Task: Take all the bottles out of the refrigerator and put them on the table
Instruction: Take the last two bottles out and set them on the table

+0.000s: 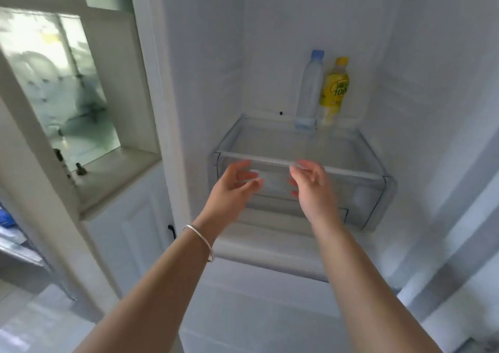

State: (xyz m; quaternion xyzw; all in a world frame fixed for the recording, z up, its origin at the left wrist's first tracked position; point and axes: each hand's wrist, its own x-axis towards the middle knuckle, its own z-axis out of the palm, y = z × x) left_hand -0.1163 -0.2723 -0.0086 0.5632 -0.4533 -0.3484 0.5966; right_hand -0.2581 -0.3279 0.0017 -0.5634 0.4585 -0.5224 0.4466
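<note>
Two bottles stand upright side by side at the back of a glass shelf [270, 142] inside the open refrigerator [432, 82]. The left one is a clear water bottle [309, 90] with a blue cap. To its right stands a yellow drink bottle [333, 90] with a yellow cap. My left hand [235, 184], a silver bangle on its wrist, and my right hand [310, 185] are both stretched toward the shelf's front edge, fingers apart and holding nothing. Both hands are well short of the bottles.
A clear plastic drawer [372, 198] sits under the shelf, just behind my hands. A white cabinet [127, 225] with a glass-fronted niche [62, 82] stands to the left. The refrigerator door [472, 204] hangs open on the right.
</note>
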